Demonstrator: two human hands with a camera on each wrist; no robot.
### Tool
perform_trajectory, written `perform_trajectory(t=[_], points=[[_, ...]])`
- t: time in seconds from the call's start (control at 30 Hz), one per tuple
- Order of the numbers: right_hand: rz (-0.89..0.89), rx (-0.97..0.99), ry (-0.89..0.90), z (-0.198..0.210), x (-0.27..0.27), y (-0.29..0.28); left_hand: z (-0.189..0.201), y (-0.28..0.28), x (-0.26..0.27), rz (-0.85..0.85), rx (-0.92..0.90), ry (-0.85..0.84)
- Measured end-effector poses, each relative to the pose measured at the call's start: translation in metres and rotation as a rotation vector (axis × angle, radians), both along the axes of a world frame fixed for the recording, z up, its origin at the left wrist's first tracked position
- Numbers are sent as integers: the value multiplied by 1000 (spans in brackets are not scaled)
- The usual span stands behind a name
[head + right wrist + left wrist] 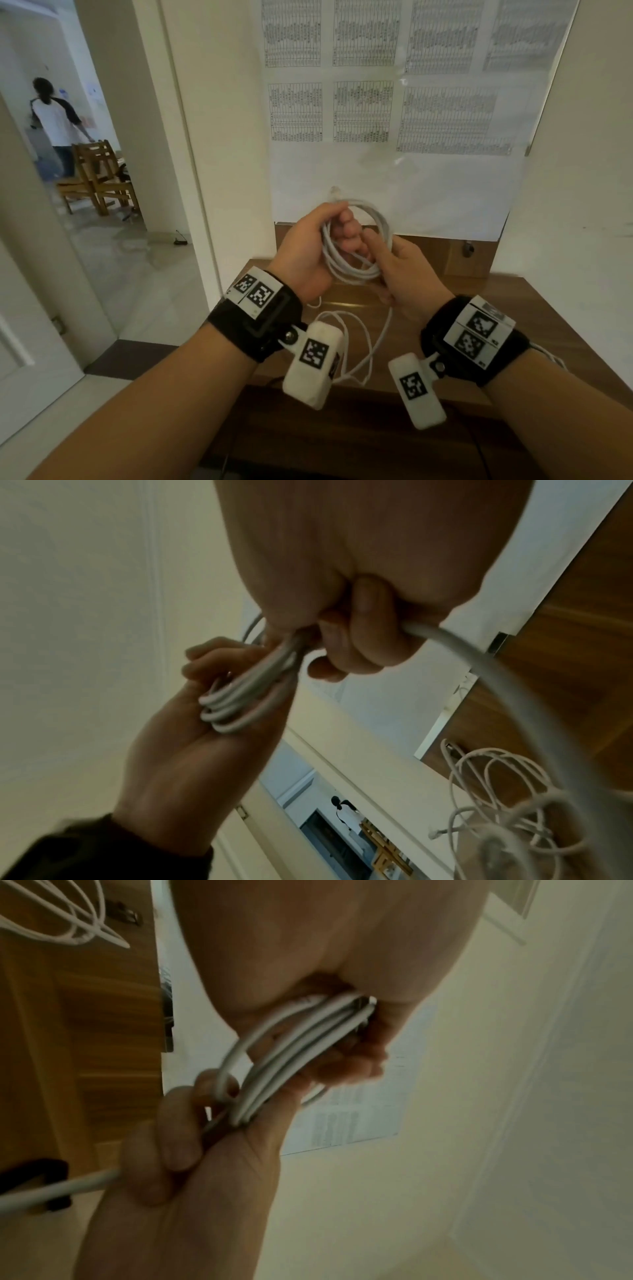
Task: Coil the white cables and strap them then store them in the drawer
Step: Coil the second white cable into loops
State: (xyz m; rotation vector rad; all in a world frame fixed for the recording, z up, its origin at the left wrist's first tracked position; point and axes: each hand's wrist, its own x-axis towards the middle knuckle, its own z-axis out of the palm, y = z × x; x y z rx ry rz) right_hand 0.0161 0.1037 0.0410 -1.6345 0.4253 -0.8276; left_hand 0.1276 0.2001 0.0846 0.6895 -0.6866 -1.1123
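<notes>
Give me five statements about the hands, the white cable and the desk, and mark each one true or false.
1. The left hand holds several loops of the white cable bunched in its grip. True.
2. The right hand is empty and rests flat on the wooden desk. False: it is raised and its fingers curl round the cable.
3. A loose length of cable trails from the hands down onto the desk. True.
4. The coil is already bound with a strap. False: no strap shows on it.
5. A second tangle of thin white cable lies on the desk. True.
</notes>
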Motion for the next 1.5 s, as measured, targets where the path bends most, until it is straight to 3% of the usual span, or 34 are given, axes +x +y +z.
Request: perform_trajectory(t=[0.2, 0.3, 0.4, 0.5, 0.6, 0.7, 0.8, 0.9, 0.97, 1.2, 1.27, 1.4, 1.5], points=[[162, -144, 252, -17, -16, 3, 23, 9, 20, 139, -178, 121], [219, -112, 400, -28, -18, 0, 42, 18, 30, 191, -269, 148], [188, -106, 431, -33, -23, -5, 56, 25, 42, 266, -332, 115], [95, -279, 473, -35, -23, -7, 57, 28, 53, 382, -355, 34], [-22, -340, 347, -35, -21, -4, 48, 24, 53, 581, -334, -233], [-149, -391, 242, -27, -20, -3, 29, 19, 43, 733, -225, -658], [-82, -531, 363, -16, -18, -1, 1, 13, 34, 700, -66, -1156], [-30, -571, 369, -3, -16, 0, -31, 5, 24, 617, -32, -1688], [-16, -543, 336, 4, -18, -2, -46, 2, 22, 606, -68, -1866], [-30, -90, 128, 12, -24, -1, -58, -2, 23, 651, -170, -1826], [7, 26, 49, 12, -24, 4, -58, -2, 21, 637, -144, -1647], [102, 133, -63, 11, -20, 8, -52, -1, 11, 446, 22, -1229], [42, -117, 1, 11, -17, 10, -46, -1, 2, 372, 113, -919]])
